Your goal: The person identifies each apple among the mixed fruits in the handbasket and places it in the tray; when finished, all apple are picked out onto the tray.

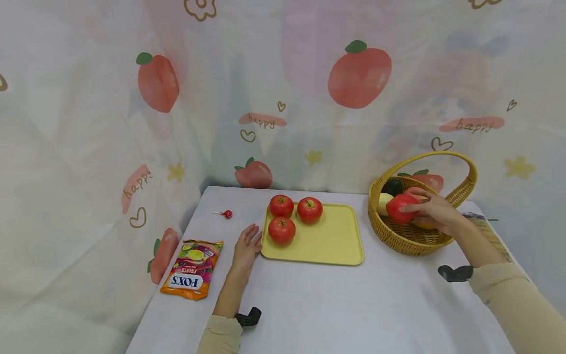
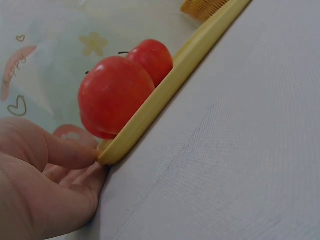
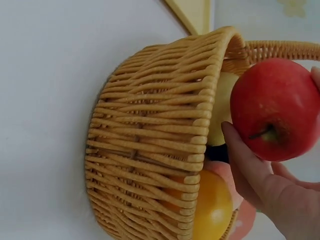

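Note:
My right hand (image 1: pixel 435 211) (image 3: pixel 287 192) grips a red apple (image 1: pixel 401 208) (image 3: pixel 275 109) at the mouth of the wicker basket (image 1: pixel 400 242) (image 3: pixel 145 125). Inside the basket are a pale yellow fruit (image 1: pixel 383 203), a dark fruit (image 1: pixel 392 187), a pink one and an orange one (image 3: pixel 213 207). My left hand (image 1: pixel 246 250) (image 2: pixel 47 180) touches the left edge of the yellow tray (image 1: pixel 329 241) (image 2: pixel 150 112), thumb and fingers at its rim. Three red apples (image 1: pixel 281 231) (image 2: pixel 116 95) sit at the tray's left side.
A FOX'S candy bag (image 1: pixel 193 269) lies left of my left hand, with a red lollipop (image 1: pixel 227 214) farther back. Behind the white table (image 1: pixel 309 305) hangs a printed curtain (image 1: pixel 300 98). A flat printed item (image 1: pixel 491 231) lies right of the basket, partly behind my right arm.

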### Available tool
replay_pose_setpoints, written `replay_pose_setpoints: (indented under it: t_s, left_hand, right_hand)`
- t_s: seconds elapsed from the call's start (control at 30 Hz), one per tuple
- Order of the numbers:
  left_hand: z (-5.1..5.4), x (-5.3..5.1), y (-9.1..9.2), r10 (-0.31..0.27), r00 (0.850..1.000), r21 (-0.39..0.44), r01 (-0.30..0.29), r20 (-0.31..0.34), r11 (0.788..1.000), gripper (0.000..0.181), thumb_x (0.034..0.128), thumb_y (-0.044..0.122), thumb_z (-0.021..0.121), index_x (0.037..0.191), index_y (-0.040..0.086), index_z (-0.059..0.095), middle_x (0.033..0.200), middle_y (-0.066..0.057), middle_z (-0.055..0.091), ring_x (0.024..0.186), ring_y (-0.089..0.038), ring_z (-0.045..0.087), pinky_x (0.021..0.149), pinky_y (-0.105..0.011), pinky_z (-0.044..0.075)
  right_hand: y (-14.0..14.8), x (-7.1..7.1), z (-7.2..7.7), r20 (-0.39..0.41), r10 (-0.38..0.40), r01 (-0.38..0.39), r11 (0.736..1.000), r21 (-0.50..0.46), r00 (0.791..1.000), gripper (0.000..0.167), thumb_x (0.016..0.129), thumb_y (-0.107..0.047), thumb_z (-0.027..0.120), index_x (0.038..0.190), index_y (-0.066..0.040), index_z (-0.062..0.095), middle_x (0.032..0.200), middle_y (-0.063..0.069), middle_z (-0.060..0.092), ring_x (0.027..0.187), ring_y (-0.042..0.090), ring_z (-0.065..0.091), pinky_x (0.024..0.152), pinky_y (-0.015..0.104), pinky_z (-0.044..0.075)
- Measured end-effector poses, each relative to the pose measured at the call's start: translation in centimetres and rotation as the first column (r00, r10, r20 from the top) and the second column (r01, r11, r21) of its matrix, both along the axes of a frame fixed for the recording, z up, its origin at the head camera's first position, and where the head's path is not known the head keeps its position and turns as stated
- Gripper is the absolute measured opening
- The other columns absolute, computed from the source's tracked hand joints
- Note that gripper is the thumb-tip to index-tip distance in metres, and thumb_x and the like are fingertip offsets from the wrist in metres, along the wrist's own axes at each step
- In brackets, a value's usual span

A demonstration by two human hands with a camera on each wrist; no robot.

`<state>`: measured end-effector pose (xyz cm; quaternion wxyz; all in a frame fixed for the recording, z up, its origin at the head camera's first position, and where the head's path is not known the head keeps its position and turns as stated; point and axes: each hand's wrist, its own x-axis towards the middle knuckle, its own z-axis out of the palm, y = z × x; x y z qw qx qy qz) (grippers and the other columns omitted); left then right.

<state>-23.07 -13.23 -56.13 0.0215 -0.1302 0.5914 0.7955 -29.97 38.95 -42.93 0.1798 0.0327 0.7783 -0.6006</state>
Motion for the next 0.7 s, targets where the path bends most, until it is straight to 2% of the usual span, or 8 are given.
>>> replay_pose_setpoints:
  t_s: [0.1, 0.23, 0.33, 0.43, 0.57, 0.63, 0.7]
  left_hand:
    - [0.0, 0.0, 0.0, -0.004, 1.0, -0.003, 0.004, -0.003, 1.0, 0.076, 0.0927, -0.022, 0.049, 0.16, 0.011, 0.039, 0.162, -0.016, 0.042, 0.147, -0.033, 0.046, 0.117, -0.045, 0.042]
    - [0.0, 0.0, 0.1, -0.003, 1.0, -0.003, 0.003, -0.002, 1.0, 0.075, 0.0931, -0.022, 0.049, 0.16, 0.011, 0.039, 0.162, -0.016, 0.042, 0.147, -0.033, 0.046, 0.117, -0.045, 0.042]
    - [0.0, 0.1, 0.1, -0.004, 1.0, 0.005, 0.004, -0.013, 1.0, 0.075, 0.0931, -0.021, 0.049, 0.16, 0.011, 0.039, 0.163, -0.016, 0.042, 0.147, -0.033, 0.046, 0.117, -0.045, 0.042]
    - [0.0, 0.2, 0.0, -0.013, 0.999, 0.015, 0.013, -0.039, 1.0, 0.076, 0.0922, -0.022, 0.049, 0.16, 0.008, 0.037, 0.163, -0.018, 0.04, 0.148, -0.035, 0.044, 0.117, -0.046, 0.041]
    - [0.0, 0.3, 0.0, -0.025, 0.997, 0.023, 0.026, -0.068, 0.999, 0.077, 0.091, -0.024, 0.048, 0.161, 0.005, 0.034, 0.164, -0.021, 0.037, 0.148, -0.037, 0.042, 0.118, -0.047, 0.04]
    - [0.0, 0.3, 0.0, -0.026, 0.997, 0.02, 0.027, -0.068, 0.999, 0.077, 0.091, -0.024, 0.048, 0.161, 0.005, 0.035, 0.163, -0.021, 0.037, 0.148, -0.038, 0.042, 0.118, -0.047, 0.04]
    - [0.0, 0.3, 0.0, -0.024, 0.998, 0.019, 0.025, -0.062, 1.0, 0.076, 0.0911, -0.024, 0.048, 0.16, 0.006, 0.036, 0.163, -0.021, 0.038, 0.148, -0.037, 0.043, 0.118, -0.047, 0.041]
  right_hand:
    - [-0.1, 0.3, 0.3, -0.023, -0.024, 0.024, 1.0, 0.016, 0.999, 0.085, 0.101, -0.026, 0.071, 0.165, -0.012, 0.016, 0.156, 0.017, 0.029, 0.103, 0.009, 0.062, 0.104, 0.038, 0.055]
    - [-0.5, 0.7, 0.7, -0.051, -0.057, 0.058, 0.998, 0.026, 0.997, 0.098, 0.1, -0.033, 0.071, 0.168, -0.009, 0.005, 0.166, 0.021, 0.016, 0.109, 0.008, 0.055, 0.097, 0.028, 0.058]
    - [-0.7, 1.1, 0.9, -0.058, -0.093, 0.093, 0.996, -0.004, 0.994, 0.099, 0.099, -0.033, 0.073, 0.168, -0.012, 0.006, 0.171, 0.021, 0.008, 0.112, 0.008, 0.052, 0.096, 0.024, 0.057]
    - [-0.8, 1.5, 1.1, -0.055, -0.138, 0.134, 0.989, -0.058, 0.989, 0.098, 0.099, -0.029, 0.074, 0.169, -0.015, 0.006, 0.172, 0.018, 0.008, 0.115, 0.009, 0.05, 0.091, 0.021, 0.058]
    - [-1.0, 2.1, 1.3, -0.05, -0.182, 0.174, 0.976, -0.134, 0.982, 0.099, 0.098, -0.023, 0.075, 0.17, -0.021, 0.006, 0.176, 0.009, 0.004, 0.129, 0.017, 0.039, 0.085, 0.016, 0.058]
    - [-1.1, 2.3, 1.3, -0.058, -0.195, 0.184, 0.97, -0.157, 0.979, 0.099, 0.097, -0.021, 0.075, 0.17, -0.023, 0.008, 0.176, 0.006, 0.005, 0.132, 0.018, 0.035, 0.083, 0.015, 0.057]
    - [-1.3, 2.6, 1.3, -0.072, -0.209, 0.194, 0.966, -0.172, 0.975, 0.098, 0.096, -0.019, 0.076, 0.169, -0.024, 0.011, 0.172, 0.006, 0.019, 0.129, 0.018, 0.039, 0.083, 0.015, 0.058]
